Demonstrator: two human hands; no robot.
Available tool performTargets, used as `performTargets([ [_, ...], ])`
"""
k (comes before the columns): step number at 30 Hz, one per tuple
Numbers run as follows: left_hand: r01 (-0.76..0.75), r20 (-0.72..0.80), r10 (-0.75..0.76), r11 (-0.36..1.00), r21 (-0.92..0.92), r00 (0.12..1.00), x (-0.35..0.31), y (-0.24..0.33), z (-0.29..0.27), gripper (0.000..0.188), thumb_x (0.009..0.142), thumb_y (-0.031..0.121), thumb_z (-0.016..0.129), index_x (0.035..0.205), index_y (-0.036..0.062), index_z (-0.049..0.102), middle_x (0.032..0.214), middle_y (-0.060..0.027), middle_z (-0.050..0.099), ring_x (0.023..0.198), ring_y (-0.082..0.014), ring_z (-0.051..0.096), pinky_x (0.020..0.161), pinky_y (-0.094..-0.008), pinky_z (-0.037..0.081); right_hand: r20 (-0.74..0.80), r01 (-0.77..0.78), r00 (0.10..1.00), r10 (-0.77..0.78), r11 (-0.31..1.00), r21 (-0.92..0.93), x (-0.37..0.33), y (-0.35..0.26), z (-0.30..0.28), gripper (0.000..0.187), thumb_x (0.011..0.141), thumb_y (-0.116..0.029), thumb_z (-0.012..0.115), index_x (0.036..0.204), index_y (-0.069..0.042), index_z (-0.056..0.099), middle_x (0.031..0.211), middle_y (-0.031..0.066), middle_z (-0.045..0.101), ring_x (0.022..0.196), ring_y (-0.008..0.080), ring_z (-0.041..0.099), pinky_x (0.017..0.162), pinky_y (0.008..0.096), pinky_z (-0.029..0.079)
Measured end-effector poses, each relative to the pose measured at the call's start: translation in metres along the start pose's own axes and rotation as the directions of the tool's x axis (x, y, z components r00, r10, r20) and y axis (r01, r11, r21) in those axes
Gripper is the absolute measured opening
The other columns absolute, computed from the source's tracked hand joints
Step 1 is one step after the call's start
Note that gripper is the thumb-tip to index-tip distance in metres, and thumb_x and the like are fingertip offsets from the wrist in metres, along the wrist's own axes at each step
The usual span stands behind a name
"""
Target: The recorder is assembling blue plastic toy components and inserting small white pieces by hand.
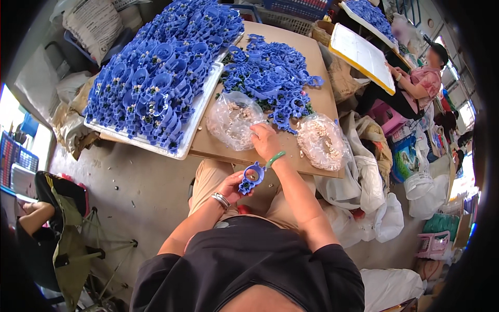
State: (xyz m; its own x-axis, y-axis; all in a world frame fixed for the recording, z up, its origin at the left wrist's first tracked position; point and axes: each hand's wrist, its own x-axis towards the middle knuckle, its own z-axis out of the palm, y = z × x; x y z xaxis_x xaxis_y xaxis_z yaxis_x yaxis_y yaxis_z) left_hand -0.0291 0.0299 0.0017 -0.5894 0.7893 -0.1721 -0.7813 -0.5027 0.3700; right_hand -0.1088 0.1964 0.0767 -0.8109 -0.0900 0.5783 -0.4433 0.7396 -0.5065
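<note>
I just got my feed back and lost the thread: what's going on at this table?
The left hand holds a blue ring-shaped piece above the lap. The right hand is at the edge of a clear bag of small pale bits; whether it grips one is too small to tell. A second bag lies to its right. Beyond them is a loose blue pile, and a white tray at left bears heaped blue pieces.

We can read no words or numbers for certain. We see rows of dark print on the white sack (93, 25) and coloured print on the blue bag (406, 158), both too blurred to make out.
</note>
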Motion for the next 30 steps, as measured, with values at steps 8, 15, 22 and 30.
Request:
performTargets([
  [8, -0.025, -0.002, 0.025, 1.000, -0.003, 1.000, -0.003, -0.003, -0.002, 0.046, 0.076, 0.028, 0.059, 0.114, 0.0058, 0.046, 0.093, -0.0194, 0.058, 0.072, -0.0282, 0.059, 0.063, -0.0368, 0.049, 0.117, 0.015, 0.993, 0.022, 0.953, -0.302, -0.002, 0.001, 0.011, 0.016, 0.064, -0.012, 0.057, 0.079, -0.010, 0.062, 0.078, 0.0052, 0.058, 0.082, 0.0240, 0.051, 0.071, 0.0358, 0.037],
  [15, -0.140, 0.079, 0.147, 0.986, -0.091, 0.986, -0.004, 0.006, -0.007, 0.059, 0.071, 0.029, 0.064, 0.121, 0.0082, 0.040, 0.102, -0.0184, 0.055, 0.078, -0.0293, 0.058, 0.070, -0.0392, 0.048, 0.029, -0.120, 0.993, 0.117, 0.979, 0.166, -0.015, 0.031, 0.004, 0.020, 0.067, -0.010, 0.057, 0.085, -0.002, 0.060, 0.085, 0.0151, 0.060, 0.080, 0.0300, 0.056, 0.072, 0.0360, 0.045],
  [22, -0.145, 0.095, 0.157, 0.982, -0.121, 0.983, 0.002, 0.007, -0.004, 0.061, 0.070, 0.025, 0.068, 0.122, 0.0090, 0.039, 0.109, -0.0166, 0.052, 0.089, -0.0289, 0.057, 0.075, -0.0414, 0.048, -0.078, -0.389, 0.897, 0.435, 0.861, 0.327, -0.044, 0.020, -0.017, 0.015, 0.075, -0.002, 0.054, 0.088, 0.000, 0.060, 0.073, 0.0062, 0.060, 0.065, 0.0114, 0.054, 0.060, 0.0237, 0.044],
  [30, -0.113, 0.091, 0.121, 0.989, -0.095, 0.988, 0.006, 0.001, -0.002, 0.058, 0.071, 0.024, 0.066, 0.120, 0.0081, 0.041, 0.108, -0.0162, 0.052, 0.090, -0.0315, 0.056, 0.073, -0.0423, 0.049, 0.025, -0.488, 0.853, 0.521, 0.781, 0.390, -0.070, 0.003, -0.014, 0.015, 0.078, -0.004, 0.053, 0.091, 0.001, 0.059, 0.073, 0.0033, 0.060, 0.066, 0.0067, 0.052, 0.059, 0.0225, 0.043],
])
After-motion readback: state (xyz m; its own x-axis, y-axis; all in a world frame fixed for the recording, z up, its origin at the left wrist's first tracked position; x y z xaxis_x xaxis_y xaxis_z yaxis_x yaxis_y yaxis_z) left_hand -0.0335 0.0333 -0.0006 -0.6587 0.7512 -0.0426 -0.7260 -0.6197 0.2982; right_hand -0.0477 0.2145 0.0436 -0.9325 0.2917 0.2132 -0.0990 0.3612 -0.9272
